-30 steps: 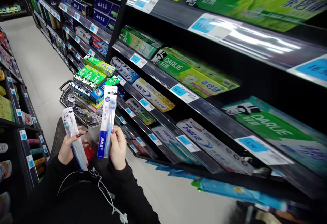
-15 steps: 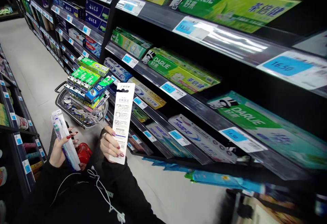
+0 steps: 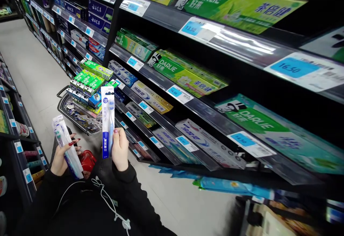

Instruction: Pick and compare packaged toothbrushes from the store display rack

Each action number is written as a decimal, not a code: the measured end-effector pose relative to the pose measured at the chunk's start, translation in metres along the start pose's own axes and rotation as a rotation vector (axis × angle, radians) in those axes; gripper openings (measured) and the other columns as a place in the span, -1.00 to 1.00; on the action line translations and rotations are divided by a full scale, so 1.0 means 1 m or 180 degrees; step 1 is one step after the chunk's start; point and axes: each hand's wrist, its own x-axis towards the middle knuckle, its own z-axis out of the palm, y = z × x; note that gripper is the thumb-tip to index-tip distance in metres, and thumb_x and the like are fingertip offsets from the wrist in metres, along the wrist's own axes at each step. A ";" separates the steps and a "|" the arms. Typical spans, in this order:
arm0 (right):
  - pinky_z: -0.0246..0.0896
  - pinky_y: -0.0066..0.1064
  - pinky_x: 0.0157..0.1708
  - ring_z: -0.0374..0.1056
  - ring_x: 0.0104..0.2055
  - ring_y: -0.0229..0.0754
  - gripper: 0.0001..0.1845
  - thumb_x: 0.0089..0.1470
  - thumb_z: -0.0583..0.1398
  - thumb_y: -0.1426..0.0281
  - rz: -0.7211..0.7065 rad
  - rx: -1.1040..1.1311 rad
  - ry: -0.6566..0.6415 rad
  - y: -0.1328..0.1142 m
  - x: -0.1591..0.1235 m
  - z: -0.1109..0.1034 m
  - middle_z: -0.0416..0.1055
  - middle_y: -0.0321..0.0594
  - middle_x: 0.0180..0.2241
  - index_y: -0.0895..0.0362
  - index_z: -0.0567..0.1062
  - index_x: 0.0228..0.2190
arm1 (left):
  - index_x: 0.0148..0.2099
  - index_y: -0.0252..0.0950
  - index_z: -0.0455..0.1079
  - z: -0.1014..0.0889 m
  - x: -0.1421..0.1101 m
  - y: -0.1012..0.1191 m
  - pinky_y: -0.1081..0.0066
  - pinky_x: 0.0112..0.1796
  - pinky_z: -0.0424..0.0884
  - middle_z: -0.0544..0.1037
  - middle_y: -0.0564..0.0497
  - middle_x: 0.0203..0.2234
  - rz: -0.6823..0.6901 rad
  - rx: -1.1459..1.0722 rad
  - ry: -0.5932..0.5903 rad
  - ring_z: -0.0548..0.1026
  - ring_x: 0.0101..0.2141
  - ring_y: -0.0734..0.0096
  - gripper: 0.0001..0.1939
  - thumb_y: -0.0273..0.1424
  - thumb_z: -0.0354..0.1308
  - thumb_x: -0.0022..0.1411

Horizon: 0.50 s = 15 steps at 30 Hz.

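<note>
In my right hand [image 3: 120, 149] is a packaged toothbrush [image 3: 108, 121], held upright by its lower right edge with the printed front and blue brush towards me. My left hand [image 3: 62, 156] grips more packaged toothbrushes [image 3: 67, 146], tilted; how many lie stacked there I cannot tell. Beyond both hands stands a dark shopping basket [image 3: 70, 116] with loose packaged toothbrushes inside. Green Darlie toothpaste boxes [image 3: 88, 81] are piled on it, and the raised toothbrush pack covers part of the basket's right side.
A long shelf rack [image 3: 172, 94] of toothpaste boxes with price tags runs along my right. Another shelf [image 3: 20, 157] borders the aisle at left. Pale floor [image 3: 40, 96] lies between them. Something shiny and red [image 3: 87, 161] sits by my lap. Blue packets [image 3: 233, 187] lie low at right.
My right hand has turned its toothbrush pack from the printed back to the front and moved it slightly left. My left hand has stayed nearly in place.
</note>
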 end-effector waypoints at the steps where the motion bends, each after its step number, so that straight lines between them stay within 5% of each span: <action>1: 0.09 -0.50 -0.61 0.19 -0.61 -0.32 -0.72 0.15 -0.02 0.16 -0.0014 -0.0094 0.0020 0.002 0.000 -0.001 0.13 -0.41 -0.65 0.09 0.21 -0.45 | 0.06 -0.36 0.27 0.000 0.000 0.000 0.23 -0.37 0.53 0.53 -0.09 -0.25 0.0005 0.0001 0.0013 0.53 -0.41 0.25 -0.45 -0.45 0.25 -0.03; 9: 0.09 -0.49 -0.75 0.16 -0.72 -0.35 -0.70 0.12 0.02 0.13 0.0693 0.0831 -0.0303 -0.016 0.009 0.000 0.21 -0.43 -0.62 0.06 0.13 -0.48 | 0.04 -0.36 0.29 -0.001 0.001 0.002 0.24 -0.37 0.54 0.54 -0.09 -0.26 0.0007 0.0013 0.0014 0.54 -0.42 0.28 -0.47 -0.45 0.25 -0.04; 15: 0.10 -0.50 -0.75 0.13 -0.72 -0.37 -0.69 0.10 0.07 0.14 0.0630 0.1109 -0.0273 -0.032 0.023 0.000 0.21 -0.43 -0.64 0.07 0.14 -0.50 | 0.02 -0.36 0.30 -0.001 0.002 0.000 0.25 -0.38 0.54 0.54 -0.08 -0.27 0.0005 0.0035 0.0019 0.54 -0.43 0.29 -0.49 -0.45 0.25 -0.04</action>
